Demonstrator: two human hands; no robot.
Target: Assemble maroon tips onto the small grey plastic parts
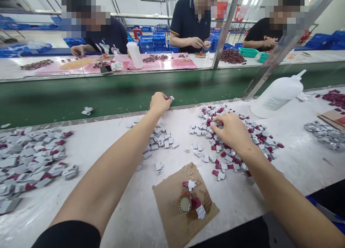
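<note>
Left hand out at the far edge of the worktop, beside the green strip; fingertips closed on a small maroon-and-white piece. Right hand over the loose pile of maroon and pale-grey pieces, thumb and forefinger narrowed about a pale-grey piece. Nearer the person, a cardboard sheet carries a round crimped cap and two maroon-and-white parts. White bottle just beyond the pile.

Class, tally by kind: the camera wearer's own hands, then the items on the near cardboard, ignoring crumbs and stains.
Hands, left hand and right hand: 2
Maroon-and-white parts: 2
Round cap-like dish: 1
Total: 5
</note>
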